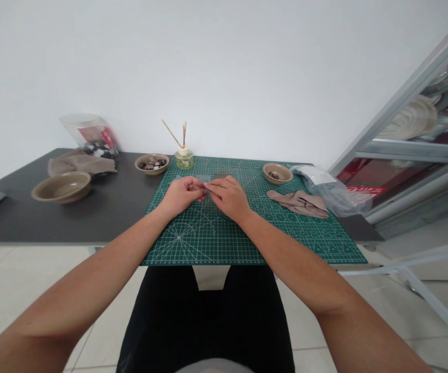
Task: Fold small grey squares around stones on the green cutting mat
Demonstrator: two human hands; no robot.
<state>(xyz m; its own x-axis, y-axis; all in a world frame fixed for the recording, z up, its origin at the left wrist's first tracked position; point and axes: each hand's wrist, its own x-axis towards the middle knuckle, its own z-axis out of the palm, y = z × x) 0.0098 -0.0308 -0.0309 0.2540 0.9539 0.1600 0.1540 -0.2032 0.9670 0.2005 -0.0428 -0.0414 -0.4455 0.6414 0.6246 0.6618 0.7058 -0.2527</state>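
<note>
My left hand [184, 196] and my right hand [228, 197] meet over the green cutting mat [193, 238], fingertips nearly touching. Both are closed in a pinch. Between them shows a small dark sliver, too small and blurred to name. It cannot be made out whether each hand holds a separate piece. Under and behind the fingers lies a flat greyish-brown patch [221, 176], mostly hidden by my right hand. Left of the mat stands a tan bowl [152, 170] of dark brown and pale chunks. To the right, a similar bowl [282, 180] contains a few dark pieces.
A reed diffuser [185, 158] stands at the mat's back edge. On the left are another tan bowl [63, 192], a brown cloth [78, 163] and a clear container [92, 135]. A crumpled cloth [302, 202] and plastic bag [336, 194] lie right, beside a glass-fronted cabinet [410, 148].
</note>
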